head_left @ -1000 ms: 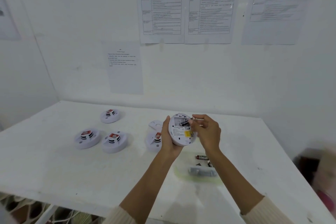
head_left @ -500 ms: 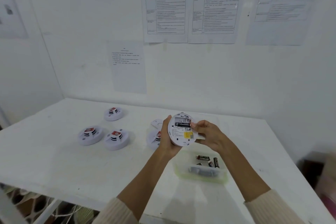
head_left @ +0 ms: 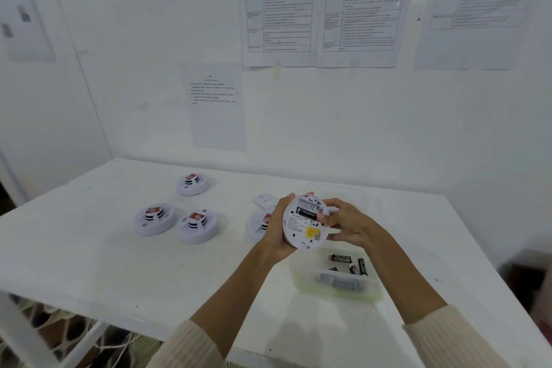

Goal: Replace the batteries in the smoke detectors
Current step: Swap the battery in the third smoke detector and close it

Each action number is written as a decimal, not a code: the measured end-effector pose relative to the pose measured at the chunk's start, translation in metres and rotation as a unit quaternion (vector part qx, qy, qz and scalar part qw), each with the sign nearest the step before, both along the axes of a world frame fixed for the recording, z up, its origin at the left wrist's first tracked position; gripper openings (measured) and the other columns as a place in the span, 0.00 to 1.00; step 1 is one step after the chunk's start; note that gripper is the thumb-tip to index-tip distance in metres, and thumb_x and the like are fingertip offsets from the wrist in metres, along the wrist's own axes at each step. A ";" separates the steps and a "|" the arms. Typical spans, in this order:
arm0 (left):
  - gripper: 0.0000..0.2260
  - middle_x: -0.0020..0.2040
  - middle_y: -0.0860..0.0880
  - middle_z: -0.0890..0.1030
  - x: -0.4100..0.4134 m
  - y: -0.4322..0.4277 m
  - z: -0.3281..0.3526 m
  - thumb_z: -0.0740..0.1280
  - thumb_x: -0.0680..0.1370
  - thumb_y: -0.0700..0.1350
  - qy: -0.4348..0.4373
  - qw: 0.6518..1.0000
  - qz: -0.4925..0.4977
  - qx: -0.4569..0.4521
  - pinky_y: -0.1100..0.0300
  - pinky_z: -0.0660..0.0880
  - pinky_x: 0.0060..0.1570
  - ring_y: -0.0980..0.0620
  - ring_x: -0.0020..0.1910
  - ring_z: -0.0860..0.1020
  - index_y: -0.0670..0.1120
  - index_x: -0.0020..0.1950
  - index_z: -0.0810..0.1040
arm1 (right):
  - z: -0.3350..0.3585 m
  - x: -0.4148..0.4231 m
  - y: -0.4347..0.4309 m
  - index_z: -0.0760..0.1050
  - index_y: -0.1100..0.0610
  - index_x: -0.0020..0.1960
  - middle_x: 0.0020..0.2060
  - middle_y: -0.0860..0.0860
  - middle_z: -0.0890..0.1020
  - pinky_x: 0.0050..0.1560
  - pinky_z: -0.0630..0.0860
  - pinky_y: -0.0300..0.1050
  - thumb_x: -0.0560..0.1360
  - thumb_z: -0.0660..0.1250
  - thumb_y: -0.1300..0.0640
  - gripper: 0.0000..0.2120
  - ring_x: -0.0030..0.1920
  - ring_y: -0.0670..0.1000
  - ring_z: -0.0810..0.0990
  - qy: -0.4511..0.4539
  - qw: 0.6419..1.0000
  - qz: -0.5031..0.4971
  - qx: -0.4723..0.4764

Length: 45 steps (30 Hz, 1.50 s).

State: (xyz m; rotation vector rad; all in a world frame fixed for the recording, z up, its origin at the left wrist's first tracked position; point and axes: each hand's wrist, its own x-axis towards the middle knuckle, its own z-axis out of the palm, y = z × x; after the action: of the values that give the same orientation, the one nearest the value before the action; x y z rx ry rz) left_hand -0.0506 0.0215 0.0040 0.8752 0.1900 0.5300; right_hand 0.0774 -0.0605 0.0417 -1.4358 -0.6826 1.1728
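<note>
Over the white counter [head_left: 89, 263], my left hand [head_left: 276, 237] and right hand [head_left: 349, 225] grip the round white smoke detector [head_left: 300, 233], seemingly seating one black battery [head_left: 307, 214]; next, probably its neighbour.

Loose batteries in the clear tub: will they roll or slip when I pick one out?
Likely yes: the batteries are smooth cylinders lying on their sides, so a nudge probably rolls them. The tub walls should stop them. Probably rigid too.

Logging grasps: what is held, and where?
Left hand grips the detector by its left rim; right hand holds its right edge, fingertips at the battery.
</note>
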 end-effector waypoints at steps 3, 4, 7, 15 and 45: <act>0.28 0.53 0.40 0.79 0.001 0.004 -0.005 0.79 0.59 0.57 -0.007 1.000 0.007 0.000 0.48 0.75 0.56 0.43 0.49 0.80 0.46 0.55 0.79 | -0.004 -0.004 0.006 0.70 0.56 0.51 0.43 0.52 0.78 0.47 0.74 0.50 0.73 0.67 0.66 0.11 0.43 0.51 0.76 -0.058 0.998 -0.025 0.005; 0.28 0.52 0.40 0.81 0.002 0.005 -0.008 0.79 0.58 0.57 -0.015 1.000 0.013 -0.004 0.48 0.76 0.54 0.43 0.49 0.80 0.45 0.53 0.80 | -0.004 -0.004 0.007 0.70 0.57 0.52 0.44 0.52 0.78 0.48 0.74 0.50 0.73 0.69 0.65 0.11 0.44 0.51 0.76 -0.083 0.996 -0.021 0.000; 0.22 0.51 0.40 0.82 0.001 0.005 -0.011 0.75 0.63 0.59 -0.021 0.999 0.035 -0.015 0.50 0.79 0.51 0.43 0.49 0.82 0.46 0.49 0.84 | -0.001 0.000 0.008 0.72 0.57 0.51 0.46 0.54 0.79 0.46 0.75 0.47 0.71 0.71 0.59 0.12 0.45 0.52 0.78 -0.141 0.990 0.011 -0.013; 0.28 0.54 0.40 0.81 0.001 0.012 -0.017 0.76 0.61 0.58 -0.002 0.997 0.055 -0.062 0.49 0.79 0.51 0.42 0.50 0.81 0.44 0.56 0.80 | -0.017 0.003 0.002 0.74 0.57 0.37 0.32 0.53 0.79 0.31 0.77 0.38 0.77 0.64 0.53 0.12 0.29 0.48 0.79 -0.260 0.964 -0.042 -0.024; 0.13 0.42 0.47 0.79 0.006 -0.015 0.008 0.75 0.67 0.49 -0.103 0.979 0.021 -0.174 0.56 0.77 0.46 0.49 0.43 0.80 0.45 0.45 0.79 | 0.007 -0.047 0.006 0.82 0.60 0.45 0.42 0.53 0.82 0.41 0.79 0.44 0.70 0.65 0.65 0.08 0.41 0.49 0.81 -0.552 0.759 -0.087 0.334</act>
State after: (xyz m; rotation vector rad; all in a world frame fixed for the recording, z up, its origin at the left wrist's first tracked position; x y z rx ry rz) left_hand -0.0448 0.0062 0.0124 0.4727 0.1074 0.6014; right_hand 0.0302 -0.0545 0.0484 -1.3897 -1.5336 -0.2491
